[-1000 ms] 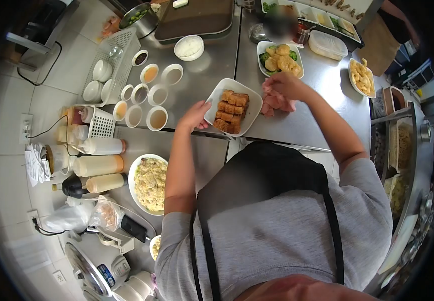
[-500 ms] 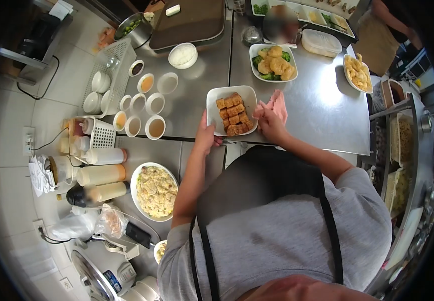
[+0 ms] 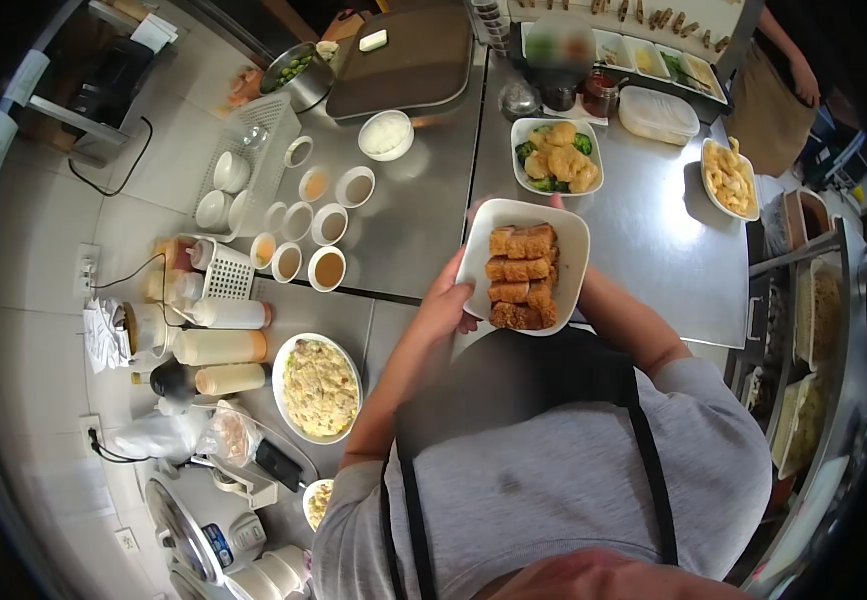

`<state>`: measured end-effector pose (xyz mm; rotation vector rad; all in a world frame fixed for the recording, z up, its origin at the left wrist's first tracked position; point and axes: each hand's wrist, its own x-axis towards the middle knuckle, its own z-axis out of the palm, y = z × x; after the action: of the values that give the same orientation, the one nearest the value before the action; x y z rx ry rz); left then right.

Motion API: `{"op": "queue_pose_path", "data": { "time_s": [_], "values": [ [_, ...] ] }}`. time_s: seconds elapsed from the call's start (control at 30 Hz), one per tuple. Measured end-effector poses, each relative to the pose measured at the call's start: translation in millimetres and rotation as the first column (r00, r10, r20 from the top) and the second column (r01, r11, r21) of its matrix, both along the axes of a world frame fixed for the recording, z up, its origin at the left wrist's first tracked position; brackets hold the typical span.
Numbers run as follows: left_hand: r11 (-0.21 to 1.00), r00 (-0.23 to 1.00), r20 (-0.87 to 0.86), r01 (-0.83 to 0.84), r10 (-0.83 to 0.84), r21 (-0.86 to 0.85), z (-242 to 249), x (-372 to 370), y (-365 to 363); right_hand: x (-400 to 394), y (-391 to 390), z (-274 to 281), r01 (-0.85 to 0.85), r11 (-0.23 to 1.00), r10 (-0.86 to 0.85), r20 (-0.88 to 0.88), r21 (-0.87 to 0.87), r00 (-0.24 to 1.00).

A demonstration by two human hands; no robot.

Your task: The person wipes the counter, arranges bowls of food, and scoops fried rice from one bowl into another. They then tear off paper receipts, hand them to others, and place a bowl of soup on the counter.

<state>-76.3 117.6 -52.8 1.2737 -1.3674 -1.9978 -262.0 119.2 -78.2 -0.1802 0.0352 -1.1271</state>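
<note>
My left hand (image 3: 441, 300) grips the left edge of a square white dish (image 3: 577, 268), thumb at the rim and fingers underneath. In the dish lie rows of golden-brown, crusted pieces of food (image 3: 521, 270). It is lifted close to my apron, in front of the counter edge. My right forearm (image 3: 630, 322) passes behind the dish, which hides nearly all of that hand and its grasp. Just beyond the dish stands another white dish with broccoli and pale golden pieces (image 3: 561, 155).
Several small sauce cups (image 3: 329, 225) and a rice bowl (image 3: 386, 136) stand left on the steel counter (image 3: 423, 210). An oval dish of yellowish food (image 3: 318, 390) lies nearer. Squeeze bottles (image 3: 221, 347) line the wall. A person (image 3: 778, 90) stands at the far right.
The dish of browned pieces has come up off the counter, toward me and to the right. My right hand has gone behind it, and the pink cloth is now hidden.
</note>
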Motion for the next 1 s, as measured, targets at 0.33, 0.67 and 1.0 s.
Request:
{"op": "queue_pose_path", "data": {
  "time_s": [0.33,0.67,1.0],
  "values": [
    [0.922,0.929,-0.107,-0.367,0.355,-0.121,-15,-25,-65,-59,26,-14,-0.192,0.977,0.197,-0.049,0.098,0.979],
    [0.907,0.926,0.03,-0.363,0.377,-0.214,-63,-56,-159,-153,109,14,0.263,0.76,-0.395,-0.744,-0.594,-0.54],
    [0.862,0.907,0.098,-0.349,0.409,-0.369,-98,-58,-211,-111,172,-43,0.109,0.866,-0.128,-0.428,-0.487,-0.894]
  ]
}}
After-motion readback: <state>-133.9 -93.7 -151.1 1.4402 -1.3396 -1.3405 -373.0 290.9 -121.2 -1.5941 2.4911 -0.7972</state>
